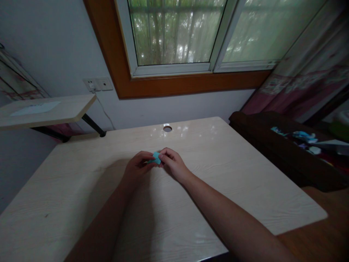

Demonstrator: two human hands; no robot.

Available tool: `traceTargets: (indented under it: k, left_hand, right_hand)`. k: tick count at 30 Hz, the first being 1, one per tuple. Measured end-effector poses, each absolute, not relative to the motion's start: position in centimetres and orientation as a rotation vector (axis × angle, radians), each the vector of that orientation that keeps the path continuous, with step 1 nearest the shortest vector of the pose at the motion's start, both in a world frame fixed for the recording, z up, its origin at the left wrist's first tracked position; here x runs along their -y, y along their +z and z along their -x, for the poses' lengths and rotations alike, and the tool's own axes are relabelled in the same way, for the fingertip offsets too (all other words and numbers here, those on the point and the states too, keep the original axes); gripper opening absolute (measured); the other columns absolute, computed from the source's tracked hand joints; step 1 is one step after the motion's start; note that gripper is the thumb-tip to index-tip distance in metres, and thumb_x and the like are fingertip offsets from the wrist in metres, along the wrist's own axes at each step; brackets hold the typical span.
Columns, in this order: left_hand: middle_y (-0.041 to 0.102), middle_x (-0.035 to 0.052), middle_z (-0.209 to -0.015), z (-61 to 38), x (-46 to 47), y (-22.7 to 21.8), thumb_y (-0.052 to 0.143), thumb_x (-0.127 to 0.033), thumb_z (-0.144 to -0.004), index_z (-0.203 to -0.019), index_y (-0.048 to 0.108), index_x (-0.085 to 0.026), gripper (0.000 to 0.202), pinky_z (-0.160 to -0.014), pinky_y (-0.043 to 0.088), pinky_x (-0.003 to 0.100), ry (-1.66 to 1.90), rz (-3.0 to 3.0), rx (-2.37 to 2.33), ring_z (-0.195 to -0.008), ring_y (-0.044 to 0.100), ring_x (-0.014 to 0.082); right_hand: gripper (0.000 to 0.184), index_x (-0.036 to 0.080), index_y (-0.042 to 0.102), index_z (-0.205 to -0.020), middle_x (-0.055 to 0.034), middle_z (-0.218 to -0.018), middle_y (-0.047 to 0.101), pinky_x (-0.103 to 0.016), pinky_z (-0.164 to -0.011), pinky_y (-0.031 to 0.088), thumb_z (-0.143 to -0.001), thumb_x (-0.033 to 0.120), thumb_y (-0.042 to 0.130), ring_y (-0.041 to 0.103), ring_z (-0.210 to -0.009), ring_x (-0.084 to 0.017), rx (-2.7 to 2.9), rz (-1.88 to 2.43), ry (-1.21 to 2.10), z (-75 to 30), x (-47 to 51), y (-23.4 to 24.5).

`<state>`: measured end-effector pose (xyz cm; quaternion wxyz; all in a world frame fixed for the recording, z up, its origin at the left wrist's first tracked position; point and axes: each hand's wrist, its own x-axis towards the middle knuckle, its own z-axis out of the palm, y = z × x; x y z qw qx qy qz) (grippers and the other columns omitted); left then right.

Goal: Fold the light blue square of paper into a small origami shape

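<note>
Between my two hands is a small piece of turquoise paper (156, 157), which looks folded. My left hand (137, 165) pinches its left side between thumb and fingers. From the right, my right hand (173, 163) grips the other side, with the thumb on top of the paper. Fingers cover part of the piece, so its full shape is hidden. Both hands are over the middle of the pale wooden table (218, 174), close to its surface.
A raised shelf (54, 112) on black legs stands at the table's back left. Near the back edge is a round cable hole (167, 128). Wall sockets (98, 84) with a plugged-in cord are behind. At right, a dark wooden piece of furniture (253, 134) holds assorted items.
</note>
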<state>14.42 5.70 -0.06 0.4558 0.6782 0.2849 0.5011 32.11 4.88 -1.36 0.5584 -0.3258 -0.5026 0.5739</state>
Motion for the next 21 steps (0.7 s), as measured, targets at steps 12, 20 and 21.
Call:
traceTargets:
  k: [12, 20, 21]
  left_hand:
    - [0.067, 0.0057, -0.093, -14.5, -5.7, -0.2, 0.071, -0.026, -0.079, -0.094, 0.07, -0.019, 0.016, -0.076, 0.057, 0.032, 1.193, -1.626, -0.761, -0.082, 0.067, 0.0175]
    - [0.072, 0.0046, -0.09, -14.4, -5.9, -0.6, 0.075, -0.032, -0.076, -0.096, 0.069, -0.018, 0.025, -0.076, 0.058, 0.032, 1.192, -1.549, -0.898, -0.079, 0.069, 0.018]
    - [0.072, 0.0047, -0.09, -14.4, -6.0, -0.6, 0.075, -0.032, -0.075, -0.096, 0.069, -0.018, 0.026, -0.076, 0.059, 0.033, 1.198, -1.525, -0.907, -0.079, 0.07, 0.0182]
  right_hand:
    - [0.022, 0.024, 0.054, -0.099, 0.0027, -0.072, 0.057, -0.026, -0.06, 0.045, -0.083, 0.033, 0.066, 0.055, -0.062, -0.013, 1.247, 0.807, 1.24, -32.1, -4.6, -0.9]
    - [0.011, 0.022, 0.065, -0.092, -0.0063, -0.099, 0.056, -0.028, -0.066, 0.05, -0.087, 0.032, 0.061, 0.058, -0.084, -0.018, 1.456, 0.843, 1.023, -32.3, -4.5, -0.4]
    - [0.012, 0.022, 0.067, -0.092, -0.0067, -0.1, 0.056, -0.028, -0.066, 0.05, -0.087, 0.031, 0.061, 0.058, -0.086, -0.018, 1.473, 0.847, 1.009, -32.3, -4.5, -0.4]
